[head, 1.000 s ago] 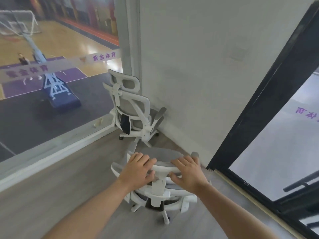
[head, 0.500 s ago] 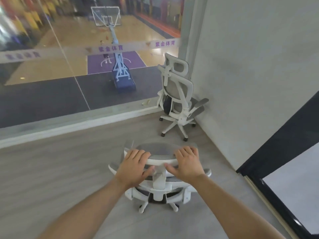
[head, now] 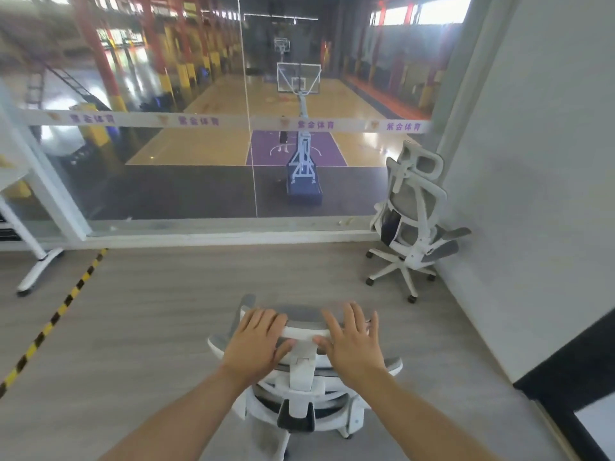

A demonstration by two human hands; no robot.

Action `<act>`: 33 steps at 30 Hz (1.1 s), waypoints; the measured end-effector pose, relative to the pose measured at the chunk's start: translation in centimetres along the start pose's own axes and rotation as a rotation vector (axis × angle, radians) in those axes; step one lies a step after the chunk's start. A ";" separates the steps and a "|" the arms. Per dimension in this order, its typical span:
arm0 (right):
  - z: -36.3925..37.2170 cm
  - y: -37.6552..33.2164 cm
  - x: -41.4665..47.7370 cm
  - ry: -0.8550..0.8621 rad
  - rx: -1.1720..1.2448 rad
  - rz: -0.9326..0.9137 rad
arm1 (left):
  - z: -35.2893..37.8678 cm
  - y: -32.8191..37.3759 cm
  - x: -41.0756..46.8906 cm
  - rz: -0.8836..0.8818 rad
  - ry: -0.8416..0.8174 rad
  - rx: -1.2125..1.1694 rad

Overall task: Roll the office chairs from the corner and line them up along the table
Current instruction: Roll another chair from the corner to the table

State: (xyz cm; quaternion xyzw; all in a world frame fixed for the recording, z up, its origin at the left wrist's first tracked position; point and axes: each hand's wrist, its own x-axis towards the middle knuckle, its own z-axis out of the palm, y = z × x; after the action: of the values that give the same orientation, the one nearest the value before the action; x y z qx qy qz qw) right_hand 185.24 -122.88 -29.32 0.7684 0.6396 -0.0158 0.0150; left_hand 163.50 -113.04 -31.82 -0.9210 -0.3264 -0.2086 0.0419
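A white office chair with grey mesh (head: 301,390) stands right below me, seen from behind and above. My left hand (head: 258,344) grips the left half of its headrest and my right hand (head: 352,341) grips the right half, fingers curled over the top. A second chair of the same kind (head: 414,221) stands in the corner at the right, between the glass wall and the white wall, its back turned to me. A white table leg on a caster (head: 38,261) shows at the far left; the tabletop edge is barely in view.
A floor-to-ceiling glass wall (head: 199,161) runs across ahead, with a basketball court beyond. A white wall (head: 539,194) bounds the right side, with a black door frame (head: 565,377) near me. Yellow-black tape (head: 56,317) crosses the grey floor at left.
The view has swung left and away from the corner with the held chair. The corner chair now lies farther off at the right, and the table leg and floor tape have come into view.
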 end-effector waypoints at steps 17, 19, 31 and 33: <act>0.3 -28.7 -8.0 -0.027 0.151 -0.280 | -14.0 -11.3 -27.3 -0.323 -0.027 0.111; 0.2 -31.5 -7.5 -0.031 0.153 -0.337 | -15.0 -12.3 -29.4 -0.400 -0.044 0.130; -1.0 -49.5 2.1 -0.025 0.148 -0.722 | -18.7 -23.3 -38.7 -0.782 -0.097 0.237; -1.0 -53.3 4.7 -0.009 0.162 -0.789 | -19.2 -26.6 -39.4 -0.841 -0.112 0.252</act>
State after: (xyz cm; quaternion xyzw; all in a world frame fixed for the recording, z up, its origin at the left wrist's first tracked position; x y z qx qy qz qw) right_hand 133.74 -108.52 -28.72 0.4624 0.8822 -0.0741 -0.0498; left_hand 112.68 -119.29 -32.16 -0.7056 -0.6974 -0.1159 0.0474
